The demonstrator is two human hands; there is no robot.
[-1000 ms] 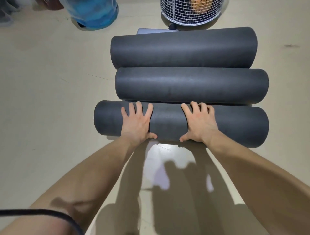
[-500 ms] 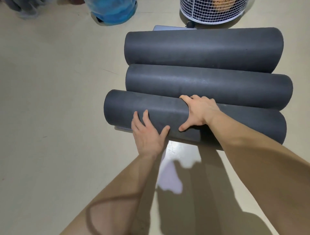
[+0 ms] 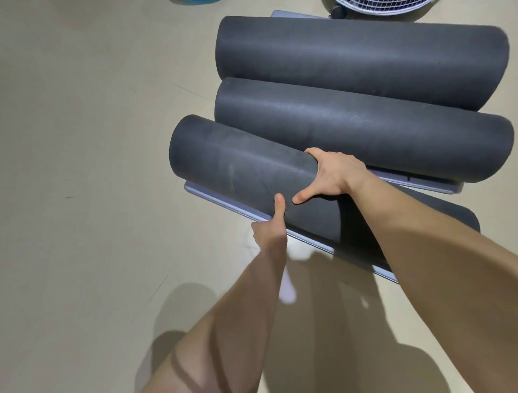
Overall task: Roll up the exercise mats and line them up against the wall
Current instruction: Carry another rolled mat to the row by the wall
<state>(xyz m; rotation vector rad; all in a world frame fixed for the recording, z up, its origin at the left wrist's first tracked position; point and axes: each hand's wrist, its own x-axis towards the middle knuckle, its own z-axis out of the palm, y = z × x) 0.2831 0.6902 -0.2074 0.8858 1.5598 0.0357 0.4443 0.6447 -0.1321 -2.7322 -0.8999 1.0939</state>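
Three dark grey rolled exercise mats lie side by side on the beige floor. The near mat point(image 3: 241, 171) sits askew, its left end swung out, with a lilac loose edge point(image 3: 224, 202) showing under it. My right hand point(image 3: 333, 175) grips over the top of this roll, thumb on the near side. My left hand point(image 3: 270, 224) holds it from below, thumb up on the roll and fingers hidden underneath. Behind it lie the middle mat point(image 3: 364, 131) and the far mat point(image 3: 358, 59).
A white wire fan guard point(image 3: 420, 7) stands just beyond the far mat at the top edge. A sliver of a blue container point(image 3: 193, 1) shows at the top. Bare floor stretches to the left of the mats.
My left hand slid from the top of the near roll to its underside. The right hand closed over the top. The near mat has turned askew and its lilac edge now shows.
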